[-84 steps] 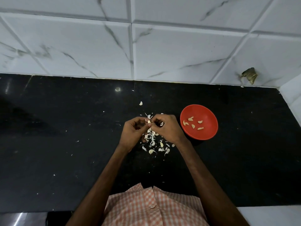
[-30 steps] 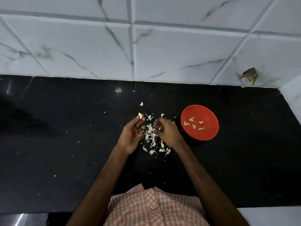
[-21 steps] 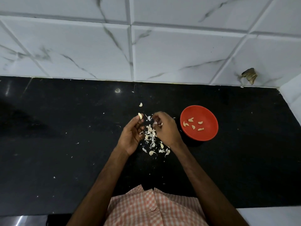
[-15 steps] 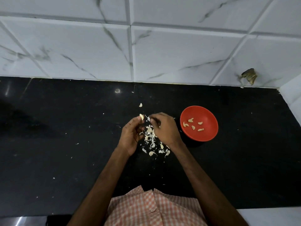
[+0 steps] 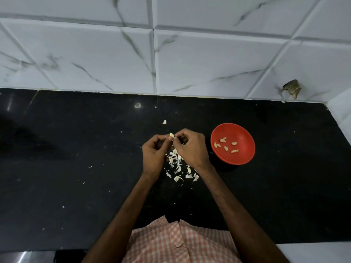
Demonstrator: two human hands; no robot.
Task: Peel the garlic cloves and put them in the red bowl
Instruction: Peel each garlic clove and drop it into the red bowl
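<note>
My left hand (image 5: pixel 154 151) and my right hand (image 5: pixel 190 147) meet over the black counter, and both pinch one pale garlic clove (image 5: pixel 171 135) at their fingertips. Beneath and between the hands lies a heap of white garlic skins and cloves (image 5: pixel 177 164). One stray clove or skin (image 5: pixel 164 122) lies just beyond the hands. The red bowl (image 5: pixel 245 152) stands right of my right hand, a short gap apart, and holds several peeled cloves (image 5: pixel 225 145).
The black counter (image 5: pixel 76 168) runs to a white marble-tiled wall (image 5: pixel 171 54) at the back and a white side wall at the far right. A brown scrap (image 5: pixel 292 89) sticks to the wall at the back right. Small skin flecks dot the counter.
A second ago my left hand alone held the clove up while my right hand was lower over the heap. My right hand has risen and now pinches the clove too.
</note>
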